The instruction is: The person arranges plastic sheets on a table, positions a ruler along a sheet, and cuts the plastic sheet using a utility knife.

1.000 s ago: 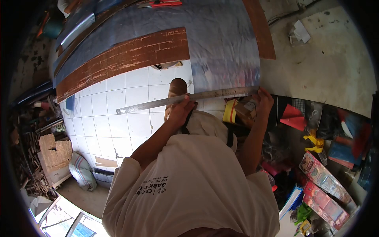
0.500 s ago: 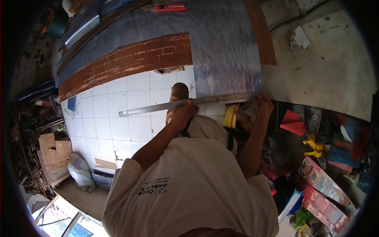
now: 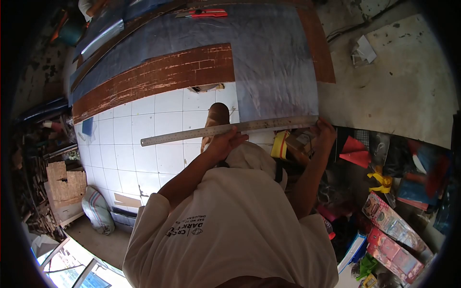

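Note:
A long metal ruler [image 3: 187,135] spans from over the white floor tiles to the right corner of a grey-blue plastic sheet [image 3: 276,91], along the sheet's near edge. My left hand [image 3: 225,143] is closed on the ruler near its middle, thumb on top. At the ruler's right end, my right hand [image 3: 326,132] pinches it beside the sheet's corner. The sheet lies over a brown brick-patterned board [image 3: 163,72]. A red cutter knife [image 3: 206,13] rests on the sheet at the top.
A pale worktop [image 3: 394,86] with crumpled paper is at the right. Below it are bags, a yellow clamp-like item [image 3: 380,181] and packages. A woven sack [image 3: 97,210] and wood scraps stand at the left. Another person's arm shows at the top left.
The ruler and the sheet sit slightly lower in view. My left hand's fingers have spread a little from the ruler, while my right hand stays at its end.

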`<act>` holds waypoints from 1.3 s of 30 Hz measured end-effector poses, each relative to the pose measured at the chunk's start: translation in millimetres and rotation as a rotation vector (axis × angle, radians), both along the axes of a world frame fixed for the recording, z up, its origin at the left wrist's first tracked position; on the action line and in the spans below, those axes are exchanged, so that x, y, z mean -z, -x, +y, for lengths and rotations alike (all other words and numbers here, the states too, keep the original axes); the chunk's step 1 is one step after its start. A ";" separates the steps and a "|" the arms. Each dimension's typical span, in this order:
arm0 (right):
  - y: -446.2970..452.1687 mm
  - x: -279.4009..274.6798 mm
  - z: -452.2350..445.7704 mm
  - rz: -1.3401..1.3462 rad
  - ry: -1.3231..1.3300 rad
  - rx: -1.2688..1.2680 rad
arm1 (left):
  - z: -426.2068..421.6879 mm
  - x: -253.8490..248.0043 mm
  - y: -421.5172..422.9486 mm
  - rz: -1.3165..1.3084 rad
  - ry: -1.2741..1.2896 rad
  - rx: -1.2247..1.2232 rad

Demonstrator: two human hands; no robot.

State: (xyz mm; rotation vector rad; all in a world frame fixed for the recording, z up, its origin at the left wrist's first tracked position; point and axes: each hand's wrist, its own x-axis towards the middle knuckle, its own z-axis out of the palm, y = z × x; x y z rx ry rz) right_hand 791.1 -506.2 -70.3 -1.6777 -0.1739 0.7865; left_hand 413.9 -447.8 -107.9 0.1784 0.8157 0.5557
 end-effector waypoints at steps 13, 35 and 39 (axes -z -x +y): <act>0.0 -14.3 0.8 -0.013 0.012 0.028 | 3.0 -16.8 2.2 -0.024 0.031 0.015; -0.3 6.7 -0.1 -0.013 -0.031 0.033 | 6.7 -5.7 1.3 -0.003 0.070 0.028; -2.0 7.6 -0.5 0.014 -0.006 0.015 | 5.0 1.4 2.5 -0.019 0.069 0.015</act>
